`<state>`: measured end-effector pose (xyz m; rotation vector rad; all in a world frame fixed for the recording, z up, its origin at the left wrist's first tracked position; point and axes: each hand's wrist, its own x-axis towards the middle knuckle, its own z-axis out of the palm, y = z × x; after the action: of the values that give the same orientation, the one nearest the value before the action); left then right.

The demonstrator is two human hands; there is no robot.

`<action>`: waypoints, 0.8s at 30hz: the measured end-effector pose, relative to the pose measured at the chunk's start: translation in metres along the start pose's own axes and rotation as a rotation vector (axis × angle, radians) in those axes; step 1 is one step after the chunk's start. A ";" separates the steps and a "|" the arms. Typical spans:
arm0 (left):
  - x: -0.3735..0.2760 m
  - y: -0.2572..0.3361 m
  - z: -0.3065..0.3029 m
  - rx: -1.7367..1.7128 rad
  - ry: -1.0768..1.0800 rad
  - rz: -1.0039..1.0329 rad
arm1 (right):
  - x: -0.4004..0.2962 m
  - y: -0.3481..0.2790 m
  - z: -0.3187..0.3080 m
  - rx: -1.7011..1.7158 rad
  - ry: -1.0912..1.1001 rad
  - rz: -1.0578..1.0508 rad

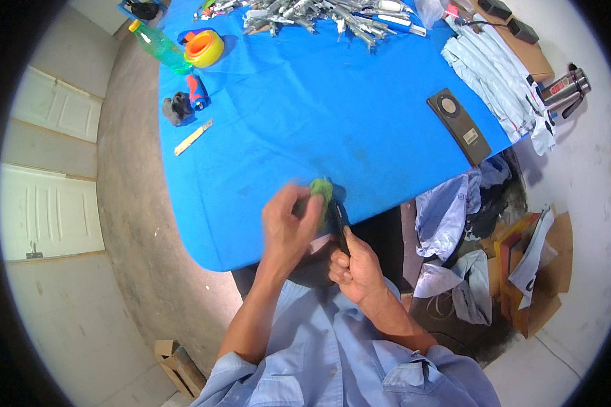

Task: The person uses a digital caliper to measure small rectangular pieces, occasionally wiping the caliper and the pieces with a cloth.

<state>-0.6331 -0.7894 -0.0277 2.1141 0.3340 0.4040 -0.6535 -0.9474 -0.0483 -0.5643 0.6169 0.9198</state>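
Over the near edge of the blue cloth-covered table, my left hand pinches a green cloth or soft wrap between thumb and fingers; the hand is blurred. My right hand is closed around the lower part of a slim black tool or handle, whose upper end meets the green piece. The tool's exact kind cannot be told. Ahead to the left lies a yellow utility knife on the cloth. A dark smartphone lies at the table's right edge.
A heap of grey metal and plastic pieces covers the far side. At the left are a green bottle, yellow tape roll, red-blue tool and grey fuzzy item. Plastic mailers and a steel thermos stand right; cartons below.
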 end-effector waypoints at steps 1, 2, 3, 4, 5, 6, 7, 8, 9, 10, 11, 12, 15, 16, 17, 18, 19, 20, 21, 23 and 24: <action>-0.010 0.005 -0.002 0.021 -0.020 0.009 | -0.001 0.000 0.000 0.001 0.006 0.004; -0.022 0.012 -0.005 0.041 -0.039 0.018 | -0.001 0.000 -0.001 0.005 0.000 -0.005; -0.033 0.018 -0.007 0.065 -0.056 0.028 | -0.001 0.001 0.000 0.008 -0.010 -0.013; -0.043 0.022 -0.006 0.053 -0.072 0.080 | 0.000 0.001 0.001 0.009 -0.021 -0.020; -0.051 0.024 -0.004 0.040 -0.087 0.131 | -0.002 0.000 0.005 -0.014 -0.008 -0.028; -0.054 0.023 0.000 0.012 -0.091 0.140 | -0.005 -0.002 0.010 -0.038 0.005 -0.040; -0.052 0.022 0.001 0.043 -0.087 0.159 | -0.006 -0.003 0.013 -0.061 0.019 -0.053; -0.049 0.021 0.003 0.075 -0.084 0.178 | -0.003 0.001 0.008 -0.044 0.044 -0.052; -0.045 0.020 0.004 0.108 -0.078 0.197 | -0.001 0.003 0.004 -0.044 0.025 -0.058; -0.040 0.019 0.006 0.109 -0.076 0.201 | 0.001 0.004 0.000 -0.043 0.006 -0.064; -0.034 0.018 0.008 0.110 -0.075 0.206 | 0.001 0.004 -0.002 -0.042 -0.012 -0.070; -0.029 0.017 0.008 0.116 -0.072 0.212 | 0.001 0.003 -0.001 -0.031 -0.007 -0.059; -0.020 0.016 0.012 0.128 -0.019 0.182 | -0.001 0.002 0.005 -0.036 0.044 -0.042; -0.016 0.012 0.013 0.141 0.010 0.189 | -0.002 0.002 0.007 -0.063 0.083 -0.045; -0.010 0.006 0.014 0.153 0.039 0.196 | -0.002 0.003 0.009 -0.090 0.122 -0.048; -0.005 0.002 0.015 0.164 0.071 0.199 | -0.002 0.003 0.008 -0.080 0.098 -0.059; 0.001 0.000 0.014 0.154 0.072 0.211 | -0.001 0.004 0.006 -0.070 0.073 -0.068; 0.008 -0.001 0.013 0.145 0.073 0.223 | 0.000 0.005 0.005 -0.061 0.048 -0.078; 0.012 -0.004 0.011 0.138 0.073 0.236 | 0.001 0.005 0.003 -0.056 0.035 -0.072; 0.011 -0.007 0.005 -0.010 0.052 0.085 | 0.002 0.003 0.000 -0.047 0.007 -0.059; 0.007 -0.002 0.000 -0.085 0.037 -0.042 | 0.003 0.003 -0.001 -0.038 -0.005 -0.056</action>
<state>-0.6268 -0.7856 -0.0279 2.0157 0.3763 0.4263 -0.6554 -0.9449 -0.0514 -0.6108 0.5774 0.8817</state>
